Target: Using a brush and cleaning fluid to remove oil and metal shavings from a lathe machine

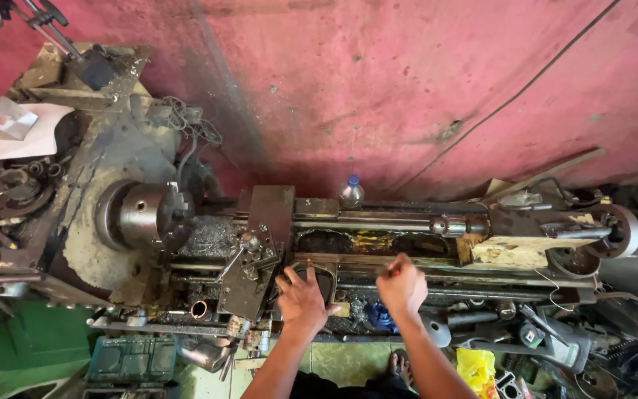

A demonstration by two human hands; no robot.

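Now left hand [302, 298] fingers [289, 278] spread over metal loop [317, 270] on lathe bed [378, 260]

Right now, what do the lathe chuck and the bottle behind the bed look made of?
Lathe chuck: bare steel by the look, grey with a dull shine on its face, grimy at the edges.
Bottle: probably clear plastic, see-through body with a blue cap; too small to be sure.
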